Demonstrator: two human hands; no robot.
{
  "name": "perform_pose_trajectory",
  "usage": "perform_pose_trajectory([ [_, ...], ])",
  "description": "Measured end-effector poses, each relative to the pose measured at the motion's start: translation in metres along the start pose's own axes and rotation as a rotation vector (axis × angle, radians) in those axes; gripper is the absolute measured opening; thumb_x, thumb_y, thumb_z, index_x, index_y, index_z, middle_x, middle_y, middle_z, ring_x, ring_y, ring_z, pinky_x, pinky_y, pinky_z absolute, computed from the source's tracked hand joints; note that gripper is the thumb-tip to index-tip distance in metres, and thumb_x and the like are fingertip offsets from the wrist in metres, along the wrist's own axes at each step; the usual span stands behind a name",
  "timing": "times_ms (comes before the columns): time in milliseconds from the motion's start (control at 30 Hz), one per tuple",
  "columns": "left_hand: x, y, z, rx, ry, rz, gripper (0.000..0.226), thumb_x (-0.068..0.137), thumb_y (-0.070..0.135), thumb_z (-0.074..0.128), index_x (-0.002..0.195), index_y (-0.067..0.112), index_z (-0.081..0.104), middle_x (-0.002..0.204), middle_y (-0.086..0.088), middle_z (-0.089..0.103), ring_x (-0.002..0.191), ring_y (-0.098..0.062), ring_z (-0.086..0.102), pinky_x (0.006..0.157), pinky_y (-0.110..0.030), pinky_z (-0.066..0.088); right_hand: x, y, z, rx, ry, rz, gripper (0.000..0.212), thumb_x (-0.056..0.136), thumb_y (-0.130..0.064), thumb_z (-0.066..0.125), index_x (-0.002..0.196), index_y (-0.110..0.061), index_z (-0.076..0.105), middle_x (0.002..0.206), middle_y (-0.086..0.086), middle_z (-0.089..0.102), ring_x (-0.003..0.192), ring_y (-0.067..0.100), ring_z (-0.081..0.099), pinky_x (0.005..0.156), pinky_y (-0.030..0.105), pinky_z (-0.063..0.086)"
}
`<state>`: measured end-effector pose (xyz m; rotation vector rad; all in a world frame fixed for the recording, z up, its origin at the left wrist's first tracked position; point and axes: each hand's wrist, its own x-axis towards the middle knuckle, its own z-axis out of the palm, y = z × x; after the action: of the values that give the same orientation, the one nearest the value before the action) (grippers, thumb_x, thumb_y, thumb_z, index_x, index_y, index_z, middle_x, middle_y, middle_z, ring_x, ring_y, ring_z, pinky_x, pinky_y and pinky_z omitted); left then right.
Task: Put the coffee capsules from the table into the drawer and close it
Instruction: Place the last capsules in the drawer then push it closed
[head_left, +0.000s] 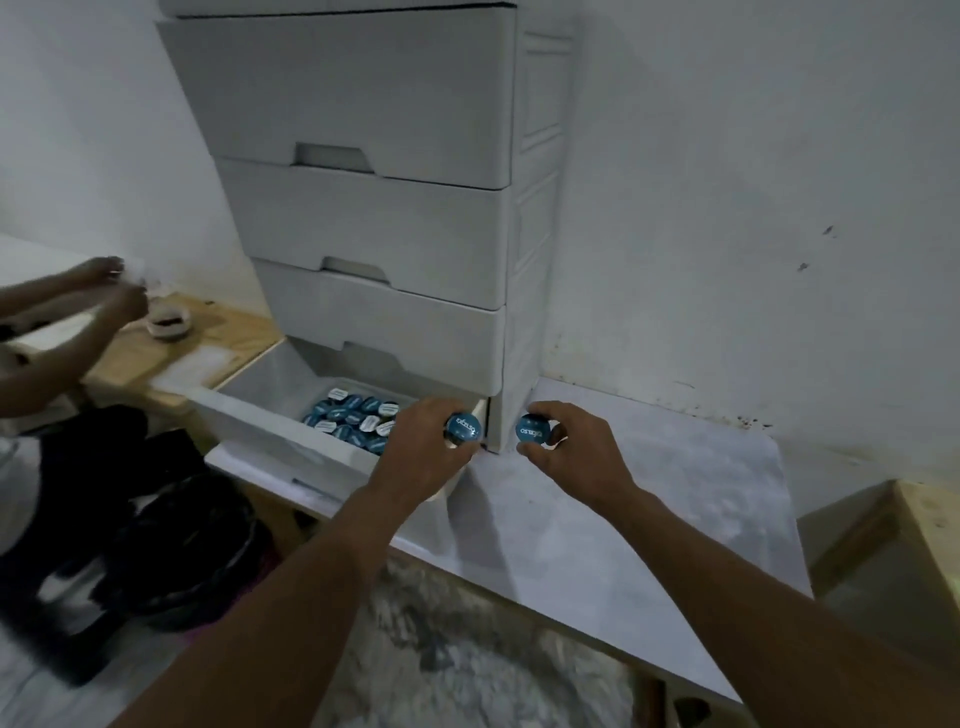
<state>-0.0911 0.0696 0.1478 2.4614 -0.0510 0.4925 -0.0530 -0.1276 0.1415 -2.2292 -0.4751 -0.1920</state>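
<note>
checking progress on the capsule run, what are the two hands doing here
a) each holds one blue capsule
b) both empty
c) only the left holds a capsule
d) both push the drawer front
a: the left hand grips a blue capsule by the open drawer, and the right hand grips a second blue capsule.

Place: plain back room, home or small workplace; which of the 2 cannot be told.
Walls: white-painted wall (727, 182), scuffed and stained low down.
Storage: grey plastic drawer tower (363, 104), 4 drawers showing, bottom drawer (270, 410) open with blue coffee capsules (353, 418) inside.
Surfaces: white tabletop (623, 519) under the tower, bare plywood bench (228, 332) beside it.
Company: second person's hands (98, 271) at the bench.
</note>
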Motion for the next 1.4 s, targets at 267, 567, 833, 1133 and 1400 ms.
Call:
perform_pose_trajectory([
  [267, 0.016, -0.108, -0.072, -0.009, -0.038, -0.021, 0.042, 0.073, 0.02, 0.078, 0.112, 0.014, 0.063, 0.108, -0.002, 0.067, 0.098, -0.015, 0.059, 0.091, -0.026, 0.045, 0.034, -0.079, 0.106, -0.016, 0.03, -0.017, 0.037, 0.077, -0.017, 0.076, 0.111, -0.013, 0.065, 0.106, 0.001, 0.066, 0.086, 0.009, 0.055, 0.074, 0.007, 0.039],
  [567, 0.049, -0.176, -0.086, 0.014, -0.146, 0.026, 0.041, 0.073, 0.018, 0.077, 0.112, 0.015, 0.065, 0.107, -0.004, 0.064, 0.098, -0.017, 0.057, 0.09, -0.026, 0.043, 0.07, -0.092, 0.169, -0.096, 0.049, 0.072, 0.041, 0.074, -0.01, 0.072, 0.114, -0.013, 0.065, 0.11, 0.008, 0.063, 0.099, 0.019, 0.058, 0.089, 0.028, 0.047],
  [833, 0.101, -0.211, -0.056, 0.037, -0.252, 0.023, 0.036, 0.077, 0.017, 0.073, 0.112, 0.017, 0.066, 0.109, -0.006, 0.063, 0.102, -0.02, 0.057, 0.09, -0.026, 0.044, 0.121, -0.058, 0.209, -0.16, -0.025, 0.14, 0.032, 0.076, -0.009, 0.072, 0.108, -0.009, 0.067, 0.103, 0.009, 0.062, 0.093, 0.022, 0.058, 0.083, 0.03, 0.047],
  [1133, 0.146, -0.25, -0.019, 0.041, -0.424, -0.003, 0.04, 0.074, 0.013, 0.073, 0.113, 0.015, 0.065, 0.11, -0.006, 0.059, 0.1, -0.02, 0.057, 0.09, -0.024, 0.046, 0.153, -0.024, 0.241, -0.153, -0.104, 0.266, 0.035, 0.076, -0.008, 0.071, 0.111, -0.009, 0.066, 0.104, 0.01, 0.056, 0.097, 0.022, 0.055, 0.088, 0.037, 0.05],
  [1400, 0.171, -0.275, 0.017, -0.018, -0.536, 0.122, 0.05, 0.075, 0.017, 0.073, 0.123, 0.01, 0.059, 0.119, -0.007, 0.054, 0.105, -0.021, 0.055, 0.091, -0.017, 0.04, 0.163, -0.009, 0.264, -0.24, 0.006, 0.313, 0.037, 0.07, -0.008, 0.072, 0.107, -0.009, 0.066, 0.104, 0.008, 0.064, 0.099, 0.021, 0.055, 0.079, 0.021, 0.038],
])
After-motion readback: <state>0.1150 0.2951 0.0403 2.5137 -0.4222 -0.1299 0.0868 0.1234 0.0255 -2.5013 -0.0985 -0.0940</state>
